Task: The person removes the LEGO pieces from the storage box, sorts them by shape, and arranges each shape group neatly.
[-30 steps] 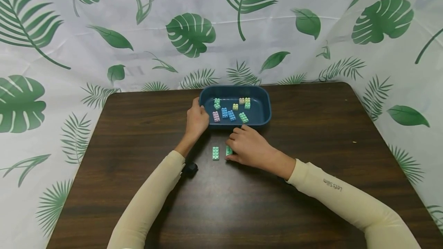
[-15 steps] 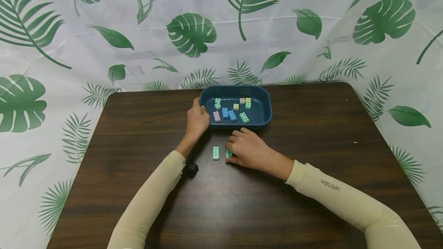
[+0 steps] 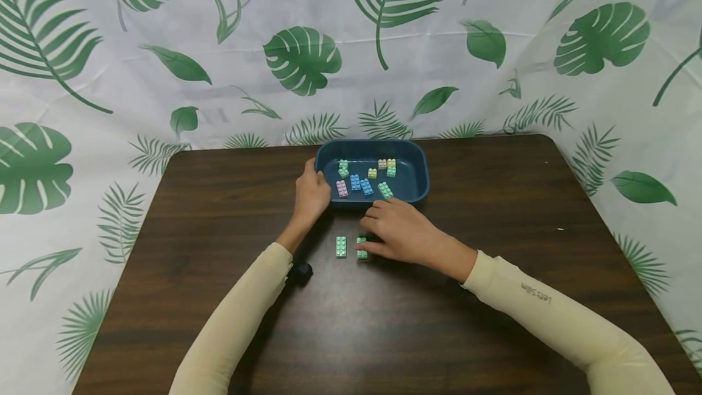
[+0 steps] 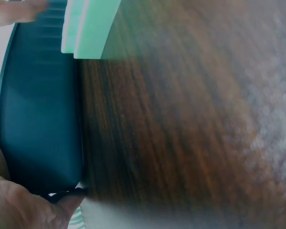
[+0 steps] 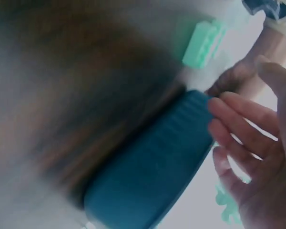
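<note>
My left hand (image 3: 311,194) grips the left end of a dark blue bin (image 3: 411,183) in the head view. In the left wrist view its thumb and fingers (image 4: 26,205) hold that end wall. Two green building bricks lie on the table in front of the bin. The left brick (image 3: 341,247) stands apart from both hands. Over the right brick (image 3: 362,254) reaches the thumb of my right hand (image 3: 403,233), partly covering it. In the right wrist view, the right fingers (image 5: 243,129) are spread and loosely bent, with nothing between them.
Inside the bin lie several bricks, among them a pink brick (image 3: 342,188), blue bricks (image 3: 366,186) and a yellow brick (image 3: 372,173). A small black object (image 3: 303,273) is by the left wrist. The bin stands near the dark wooden table's (image 3: 493,200) back edge, before a leaf-patterned cloth (image 3: 230,78).
My right hand has loosened from the right green brick and shifted slightly right, so more of that brick shows. The left hand stays on the bin.
</note>
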The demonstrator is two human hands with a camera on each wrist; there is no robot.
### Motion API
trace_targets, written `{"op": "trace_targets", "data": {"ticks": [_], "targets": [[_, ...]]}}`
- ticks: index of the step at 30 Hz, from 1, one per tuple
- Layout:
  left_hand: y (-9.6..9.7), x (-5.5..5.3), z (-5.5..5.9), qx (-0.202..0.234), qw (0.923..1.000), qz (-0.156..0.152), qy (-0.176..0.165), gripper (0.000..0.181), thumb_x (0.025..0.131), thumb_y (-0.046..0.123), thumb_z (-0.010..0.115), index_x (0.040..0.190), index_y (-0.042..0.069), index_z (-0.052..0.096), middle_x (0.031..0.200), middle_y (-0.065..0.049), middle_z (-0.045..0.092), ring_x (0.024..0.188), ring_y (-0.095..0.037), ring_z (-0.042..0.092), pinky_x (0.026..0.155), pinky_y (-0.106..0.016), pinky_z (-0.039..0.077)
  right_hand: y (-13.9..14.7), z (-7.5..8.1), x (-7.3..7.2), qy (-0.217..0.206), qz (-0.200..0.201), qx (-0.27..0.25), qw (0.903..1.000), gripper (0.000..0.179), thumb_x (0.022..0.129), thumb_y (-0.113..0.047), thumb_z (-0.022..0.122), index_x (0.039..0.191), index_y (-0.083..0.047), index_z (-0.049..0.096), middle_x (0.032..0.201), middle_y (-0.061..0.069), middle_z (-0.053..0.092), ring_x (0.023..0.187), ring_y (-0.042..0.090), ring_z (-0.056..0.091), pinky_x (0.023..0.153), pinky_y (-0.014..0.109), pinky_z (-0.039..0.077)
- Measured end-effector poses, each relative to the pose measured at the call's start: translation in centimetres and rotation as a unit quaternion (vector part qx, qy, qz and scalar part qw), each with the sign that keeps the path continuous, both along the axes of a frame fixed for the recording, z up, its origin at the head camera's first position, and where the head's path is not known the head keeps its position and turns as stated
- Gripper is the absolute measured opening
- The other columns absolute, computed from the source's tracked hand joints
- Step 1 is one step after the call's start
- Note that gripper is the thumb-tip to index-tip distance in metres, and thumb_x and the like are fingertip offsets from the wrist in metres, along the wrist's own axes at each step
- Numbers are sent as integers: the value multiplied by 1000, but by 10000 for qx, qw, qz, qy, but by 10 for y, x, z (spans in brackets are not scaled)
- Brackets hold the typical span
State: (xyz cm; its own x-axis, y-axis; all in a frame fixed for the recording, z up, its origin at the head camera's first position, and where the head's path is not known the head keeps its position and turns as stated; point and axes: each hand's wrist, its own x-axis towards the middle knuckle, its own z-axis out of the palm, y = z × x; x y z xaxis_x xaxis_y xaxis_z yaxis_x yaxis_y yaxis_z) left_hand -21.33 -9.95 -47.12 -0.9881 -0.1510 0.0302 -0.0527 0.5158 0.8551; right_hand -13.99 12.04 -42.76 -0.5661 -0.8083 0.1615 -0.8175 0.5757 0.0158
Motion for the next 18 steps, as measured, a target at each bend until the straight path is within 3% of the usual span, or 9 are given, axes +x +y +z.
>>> {"op": "trace_targets", "data": {"ticks": [4,8,14,18], "targets": [[-1,0,-1,14,10000,-26,3,45,113,15,40,157,5,42,147,-24,61,135,-37,60,114,-55,48,6,7,-7,353,110,-770,9963,39,98,-44,75,126,-17,75,113,-1,76,106,19,67,88,37,57],[0,0,-3,10,10000,-51,63,45,113,14,39,156,5,41,145,-24,62,133,-36,62,112,-55,49,12,11,-15,513,30,-1329,9898,47,97,-35,79,139,-17,68,127,2,72,117,22,66,93,41,57],[0,1,-3,108,9999,-92,60,44,113,13,39,156,4,42,147,-23,61,134,-36,61,113,-55,48,21,13,-32,407,-369,-1462,9877,51,97,-29,79,144,-18,64,138,6,69,128,26,65,107,48,53],[0,-1,-3,77,9999,-60,89,44,113,13,39,156,4,42,147,-24,61,134,-37,61,114,-56,47,23,8,-52,57,-644,-1441,9874,46,102,-24,72,147,-21,63,142,7,68,130,28,63,109,49,52]]}}
